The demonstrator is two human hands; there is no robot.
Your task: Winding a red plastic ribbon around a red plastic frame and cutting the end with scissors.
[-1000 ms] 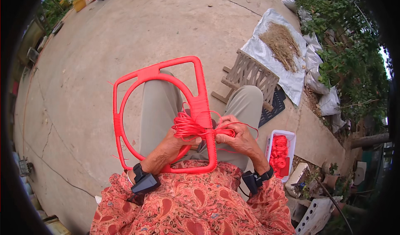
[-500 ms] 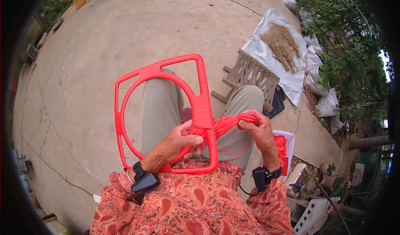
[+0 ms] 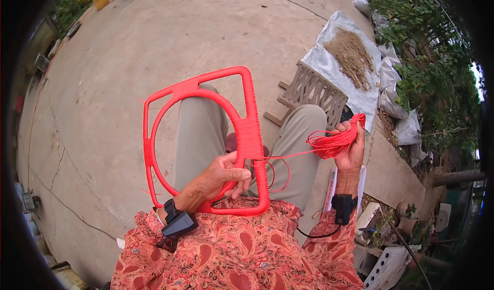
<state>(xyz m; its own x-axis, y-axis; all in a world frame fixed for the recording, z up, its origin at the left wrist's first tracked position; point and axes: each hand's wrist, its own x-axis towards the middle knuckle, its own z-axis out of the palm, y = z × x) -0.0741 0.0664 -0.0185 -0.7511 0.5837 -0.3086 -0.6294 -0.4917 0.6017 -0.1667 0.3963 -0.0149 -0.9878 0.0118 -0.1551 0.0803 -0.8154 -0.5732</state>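
Observation:
A red cord-wrapped frame (image 3: 249,141), a rounded square with a ring inside it, rests upright across my lap and left knee. My left hand (image 3: 229,176) closes round the ring's lower right part, thumb in front. Out to the right, above my right knee's side, my right hand (image 3: 352,151) is closed on a looped hank of red cord (image 3: 332,145). A thin strand runs from the hank to the wrapped right side of the frame, and a slack loop of cord (image 3: 288,177) hangs between them over my right thigh.
Beyond my right knee stands a slatted wooden stool (image 3: 314,92). A silver sheet (image 3: 329,38) with a brown dried heap lies behind it. A white box (image 3: 362,179) sits below my right wrist, near bricks and rubble. Sacks (image 3: 391,92) and bushes line the right.
My right hand has drawn the cord hank out of the frame's opening and moved right and up, stretching a strand behind it. The left hand and the frame stay nearly in place.

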